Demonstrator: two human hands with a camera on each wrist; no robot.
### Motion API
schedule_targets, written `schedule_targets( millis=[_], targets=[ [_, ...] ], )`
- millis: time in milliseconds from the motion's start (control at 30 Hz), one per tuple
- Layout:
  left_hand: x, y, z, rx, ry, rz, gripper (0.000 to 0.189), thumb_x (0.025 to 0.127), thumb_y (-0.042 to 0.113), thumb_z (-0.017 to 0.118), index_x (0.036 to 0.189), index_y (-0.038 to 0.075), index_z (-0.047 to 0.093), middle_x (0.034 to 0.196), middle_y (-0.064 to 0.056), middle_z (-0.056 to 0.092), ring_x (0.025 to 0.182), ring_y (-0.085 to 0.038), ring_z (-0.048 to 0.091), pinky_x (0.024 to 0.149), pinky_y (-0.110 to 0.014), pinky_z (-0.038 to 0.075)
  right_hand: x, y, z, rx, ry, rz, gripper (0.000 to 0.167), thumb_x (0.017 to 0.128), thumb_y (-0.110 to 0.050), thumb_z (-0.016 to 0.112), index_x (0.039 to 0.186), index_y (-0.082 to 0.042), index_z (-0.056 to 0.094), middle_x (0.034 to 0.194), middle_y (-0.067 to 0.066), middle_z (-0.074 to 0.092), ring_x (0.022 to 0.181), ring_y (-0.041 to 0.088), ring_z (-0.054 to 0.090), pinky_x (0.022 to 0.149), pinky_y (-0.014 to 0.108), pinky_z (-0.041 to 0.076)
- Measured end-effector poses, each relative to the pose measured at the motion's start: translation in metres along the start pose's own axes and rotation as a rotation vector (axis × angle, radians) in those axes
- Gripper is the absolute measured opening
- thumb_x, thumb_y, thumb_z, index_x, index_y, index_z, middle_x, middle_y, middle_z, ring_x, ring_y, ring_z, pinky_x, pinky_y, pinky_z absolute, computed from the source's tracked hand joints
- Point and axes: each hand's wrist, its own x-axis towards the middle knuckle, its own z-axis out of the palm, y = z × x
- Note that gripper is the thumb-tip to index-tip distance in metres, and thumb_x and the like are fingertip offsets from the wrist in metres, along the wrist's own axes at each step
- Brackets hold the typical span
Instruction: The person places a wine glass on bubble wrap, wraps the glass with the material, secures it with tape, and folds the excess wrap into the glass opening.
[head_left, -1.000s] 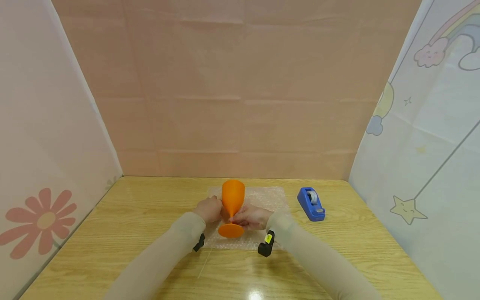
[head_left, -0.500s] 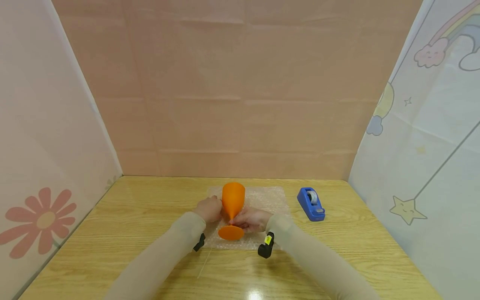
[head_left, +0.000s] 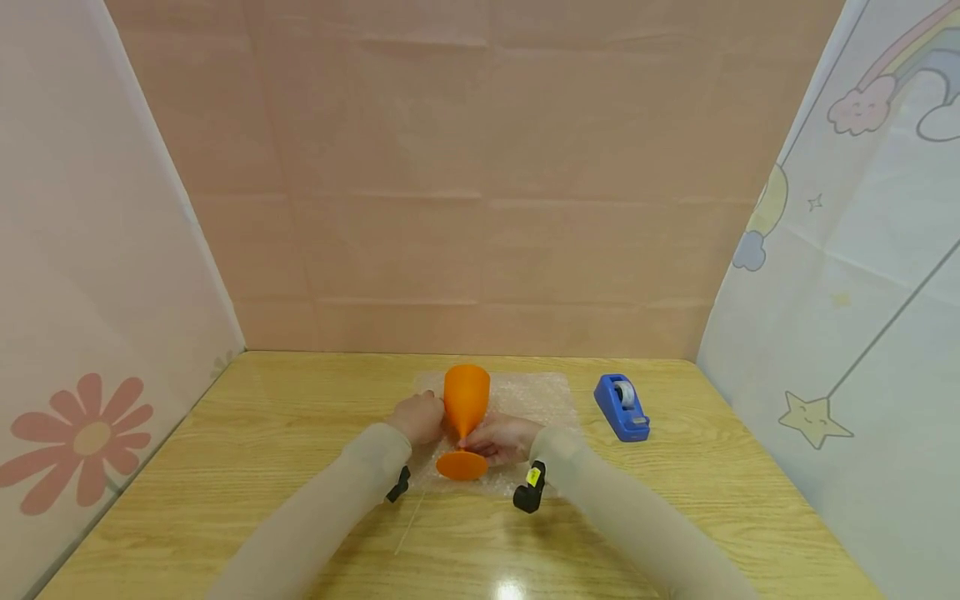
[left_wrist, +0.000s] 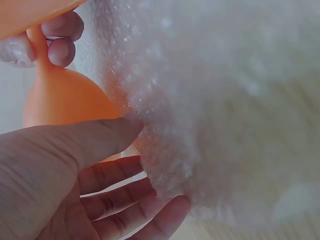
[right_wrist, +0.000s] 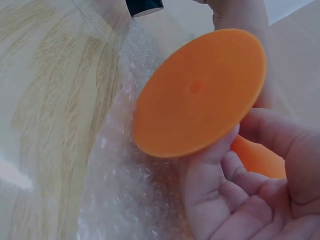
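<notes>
An orange plastic goblet point(head_left: 467, 396) lies over a sheet of bubble wrap point(head_left: 536, 396), its bowl pointing away and its round foot point(right_wrist: 200, 92) facing me. My right hand point(head_left: 506, 437) pinches the stem just above the foot, as the left wrist view also shows. Beside the bowl, my left hand point(head_left: 418, 417) holds the edge of the bubble wrap point(left_wrist: 170, 150) between thumb and fingers. Its thumb lies close against the bowl point(left_wrist: 70, 100). Whether the goblet touches the wrap along its whole length cannot be seen.
A blue tape dispenser point(head_left: 622, 408) with a roll of clear tape stands to the right of the wrap on the wooden table point(head_left: 300, 392). A thin pale strip point(head_left: 409, 523) lies in front of the wrap. Printed cloth walls enclose the table's sides and back.
The goblet has shifted slightly down and toward me in the right hand during the first half second. The left hand stays in nearly the same place.
</notes>
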Motion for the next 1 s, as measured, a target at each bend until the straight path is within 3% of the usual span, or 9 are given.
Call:
schedule_targets(
  millis=[233, 367, 533, 600, 633, 700, 800, 900, 1000],
  targets=[
    [0.003, -0.005, -0.003, -0.063, -0.019, 0.0, 0.013, 0.084, 0.018, 0.07, 0.089, 0.006, 0.068, 0.085, -0.009, 0.059, 0.076, -0.026, 0.06, 0.071, -0.044, 0.055, 0.001, -0.001, 0.0, -0.009, 0.008, -0.008, 0.014, 0.094, -0.007, 0.06, 0.101, 0.003, 0.068, 0.078, 0.0, 0.069, 0.069, 0.009, 0.063, 0.062, 0.021, 0.053],
    [0.003, -0.015, -0.007, -0.218, -0.066, -0.017, 0.01, 0.086, 0.017, 0.069, 0.086, 0.008, 0.067, 0.083, -0.006, 0.063, 0.074, -0.023, 0.059, 0.07, -0.04, 0.052, 0.0, -0.001, 0.001, -0.008, 0.007, -0.005, 0.008, 0.094, -0.007, 0.061, 0.091, -0.003, 0.068, 0.078, 0.0, 0.069, 0.068, 0.009, 0.063, 0.061, 0.021, 0.052],
    [0.002, -0.038, -0.014, -0.386, -0.08, -0.083, 0.03, 0.09, 0.024, 0.067, 0.108, 0.0, 0.066, 0.105, -0.011, 0.069, 0.094, -0.027, 0.064, 0.087, -0.043, 0.052, 0.0, 0.0, 0.0, -0.025, 0.002, -0.006, 0.008, 0.094, -0.007, 0.061, 0.093, -0.002, 0.068, 0.078, 0.0, 0.069, 0.067, 0.009, 0.062, 0.061, 0.02, 0.052],
    [-0.001, -0.05, -0.016, -0.454, -0.086, -0.126, 0.034, 0.091, 0.025, 0.066, 0.112, -0.002, 0.064, 0.103, -0.011, 0.067, 0.088, -0.025, 0.065, 0.085, -0.041, 0.052, 0.0, 0.001, 0.0, -0.034, 0.0, -0.005, 0.01, 0.094, -0.008, 0.062, 0.096, -0.001, 0.068, 0.078, 0.0, 0.069, 0.067, 0.009, 0.062, 0.061, 0.02, 0.051],
    [-0.002, -0.056, -0.017, -0.495, -0.1, -0.15, 0.032, 0.091, 0.025, 0.065, 0.107, -0.003, 0.065, 0.095, -0.009, 0.067, 0.079, -0.022, 0.064, 0.078, -0.038, 0.053, 0.0, 0.001, 0.0, -0.034, 0.001, -0.005, 0.01, 0.094, -0.008, 0.062, 0.096, 0.0, 0.068, 0.078, 0.0, 0.068, 0.067, 0.009, 0.062, 0.061, 0.02, 0.051],
    [-0.004, -0.066, -0.016, -0.611, -0.139, -0.197, 0.027, 0.092, 0.023, 0.063, 0.091, -0.004, 0.064, 0.075, -0.006, 0.061, 0.058, -0.017, 0.055, 0.066, -0.032, 0.051, 0.0, 0.001, -0.001, -0.035, 0.006, -0.005, 0.01, 0.093, -0.008, 0.062, 0.096, 0.0, 0.068, 0.077, -0.001, 0.068, 0.067, 0.009, 0.061, 0.061, 0.019, 0.051],
    [-0.009, -0.077, -0.012, -0.85, -0.233, -0.275, 0.025, 0.093, 0.021, 0.061, 0.083, -0.002, 0.055, 0.069, -0.006, 0.051, 0.052, -0.014, 0.05, 0.059, -0.028, 0.051, 0.0, 0.001, -0.001, -0.037, 0.008, -0.002, 0.009, 0.093, -0.008, 0.062, 0.095, -0.001, 0.068, 0.077, -0.001, 0.067, 0.067, 0.008, 0.06, 0.061, 0.02, 0.05],
    [-0.014, -0.082, -0.008, -1.102, -0.304, -0.343, 0.026, 0.094, 0.017, 0.059, 0.103, -0.006, 0.051, 0.089, -0.015, 0.055, 0.069, -0.02, 0.06, 0.069, -0.033, 0.057, -0.001, 0.001, 0.0, -0.04, 0.013, 0.005, 0.009, 0.093, -0.009, 0.062, 0.096, -0.002, 0.067, 0.078, -0.001, 0.067, 0.068, 0.009, 0.06, 0.062, 0.02, 0.05],
    [-0.017, -0.083, -0.005, -1.26, -0.353, -0.395, 0.038, 0.097, 0.016, 0.055, 0.122, -0.01, 0.045, 0.109, -0.024, 0.054, 0.084, -0.027, 0.064, 0.077, -0.039, 0.058, -0.002, 0.0, 0.001, -0.036, 0.022, 0.011, 0.01, 0.093, -0.009, 0.063, 0.098, -0.002, 0.067, 0.079, -0.001, 0.067, 0.07, 0.01, 0.06, 0.064, 0.021, 0.051]
  ],
)
